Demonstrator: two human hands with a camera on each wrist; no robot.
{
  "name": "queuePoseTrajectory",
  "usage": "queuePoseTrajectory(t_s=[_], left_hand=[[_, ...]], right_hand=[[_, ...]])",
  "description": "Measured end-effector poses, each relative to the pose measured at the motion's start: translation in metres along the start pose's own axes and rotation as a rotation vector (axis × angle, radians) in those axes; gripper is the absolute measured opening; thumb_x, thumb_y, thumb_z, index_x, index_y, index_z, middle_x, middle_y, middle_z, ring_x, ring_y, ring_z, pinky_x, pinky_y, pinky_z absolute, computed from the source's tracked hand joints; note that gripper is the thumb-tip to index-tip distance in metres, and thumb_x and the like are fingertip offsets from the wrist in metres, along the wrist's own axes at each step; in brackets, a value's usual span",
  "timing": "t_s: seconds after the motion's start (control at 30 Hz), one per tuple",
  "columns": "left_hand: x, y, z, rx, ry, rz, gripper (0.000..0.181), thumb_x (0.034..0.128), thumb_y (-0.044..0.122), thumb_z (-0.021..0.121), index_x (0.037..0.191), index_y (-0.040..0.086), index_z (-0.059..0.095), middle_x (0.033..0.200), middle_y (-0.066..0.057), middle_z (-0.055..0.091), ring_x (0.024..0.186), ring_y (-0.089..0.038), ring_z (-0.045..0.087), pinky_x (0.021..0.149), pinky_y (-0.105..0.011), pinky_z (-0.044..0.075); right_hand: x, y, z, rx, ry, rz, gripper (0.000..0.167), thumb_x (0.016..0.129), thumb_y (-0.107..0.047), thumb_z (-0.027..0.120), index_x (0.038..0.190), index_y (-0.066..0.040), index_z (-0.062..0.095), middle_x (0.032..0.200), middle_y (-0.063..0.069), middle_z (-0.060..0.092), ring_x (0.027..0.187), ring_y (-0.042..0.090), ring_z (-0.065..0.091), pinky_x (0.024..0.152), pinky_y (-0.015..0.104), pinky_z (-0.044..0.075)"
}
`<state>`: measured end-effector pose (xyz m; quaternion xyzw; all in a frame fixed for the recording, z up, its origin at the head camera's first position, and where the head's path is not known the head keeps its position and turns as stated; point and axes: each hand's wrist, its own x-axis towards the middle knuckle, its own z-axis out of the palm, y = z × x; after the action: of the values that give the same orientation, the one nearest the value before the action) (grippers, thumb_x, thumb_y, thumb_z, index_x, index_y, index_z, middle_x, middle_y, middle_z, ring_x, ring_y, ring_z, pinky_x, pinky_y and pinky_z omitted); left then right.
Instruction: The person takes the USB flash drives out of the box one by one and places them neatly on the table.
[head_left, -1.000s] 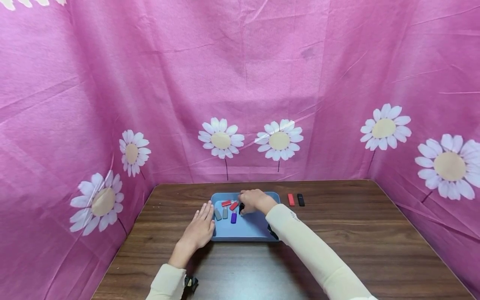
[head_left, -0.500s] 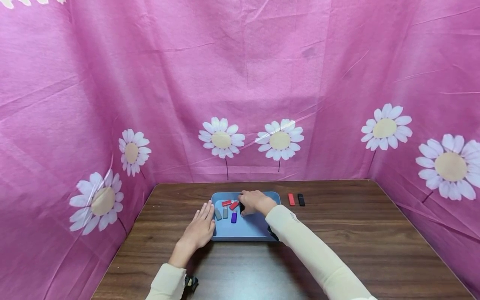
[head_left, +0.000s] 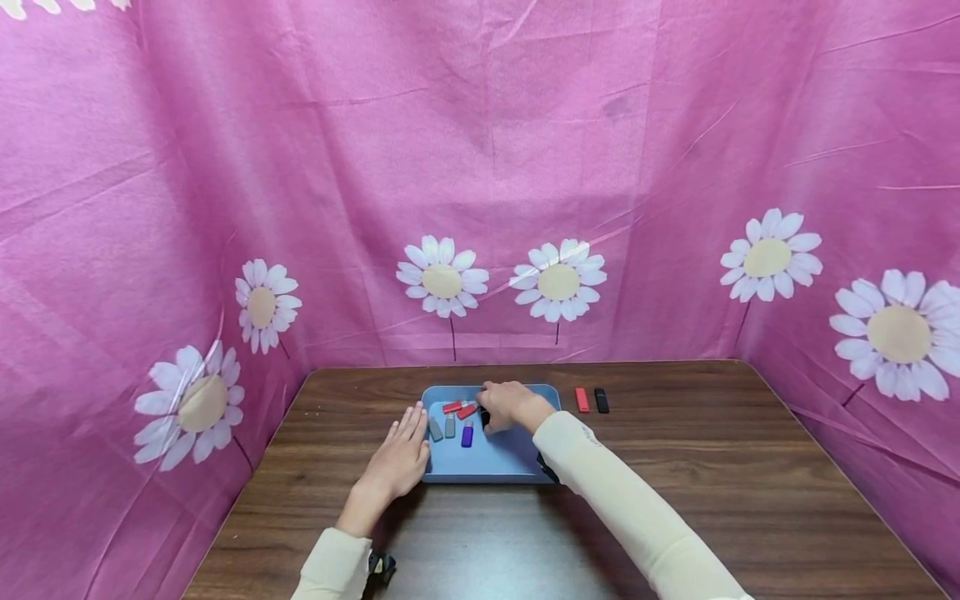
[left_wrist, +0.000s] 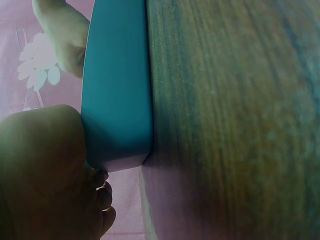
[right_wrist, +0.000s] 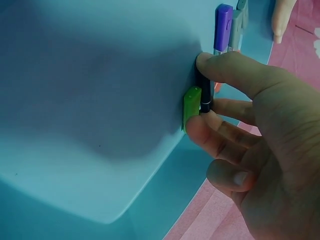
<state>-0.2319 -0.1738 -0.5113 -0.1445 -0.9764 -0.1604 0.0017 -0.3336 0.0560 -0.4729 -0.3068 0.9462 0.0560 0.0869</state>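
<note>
Now flatter, nearer red stick (head_left: pixel 466 412), right hand (head_left: pixel 512 405) still gripping black stick (right_wrist: pixel 204 90)

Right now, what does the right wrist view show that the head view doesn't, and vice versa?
Only right wrist: a green stick in the blue tray, right beside the held black stick.

Only head: the wooden table, a loose red stick and a loose black stick on it, and the cream sleeves.

Both: the tray, the purple stick, two gray sticks, the right hand pinching the held black stick, the left hand (only fingertips in right wrist), and pink cloth.
</note>
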Motion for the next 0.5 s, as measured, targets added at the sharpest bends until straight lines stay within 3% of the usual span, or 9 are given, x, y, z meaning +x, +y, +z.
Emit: queuePoseTrajectory(t_s=[0.23, 0.5], left_hand=[[-0.0008, 0.0004, 0.0004, 0.0, -0.007, -0.006, 0.059, 0.1132, 0.021, 0.04, 0.163, -0.008, 0.031, 0.176, -0.022, 0.022, 0.164, -0.041, 0.022, 0.134, -0.058, 0.023], [-0.0006, 0.0, 0.0002, -0.003, -0.002, -0.002, 0.059, 0.1131, 0.02, 0.041, 0.163, -0.009, 0.03, 0.176, -0.023, 0.022, 0.164, -0.042, 0.022, 0.134, -0.058, 0.023]], right_hand=[[-0.0019, 0.004, 0.0012, 0.03, 0.02, -0.018, 0.053, 0.09, -0.045, 0.084, 0.133, -0.018, 0.072, 0.132, 0.007, 0.067, 0.1, 0.018, 0.065, 0.102, 0.041, 0.058], [-0.0034, 0.0079, -0.0018, 0.038, 0.054, -0.037, 0.057, 0.086, -0.046, 0.087, 0.133, -0.018, 0.072, 0.116, 0.001, 0.066, 0.089, 0.013, 0.058, 0.09, 0.036, 0.059]])
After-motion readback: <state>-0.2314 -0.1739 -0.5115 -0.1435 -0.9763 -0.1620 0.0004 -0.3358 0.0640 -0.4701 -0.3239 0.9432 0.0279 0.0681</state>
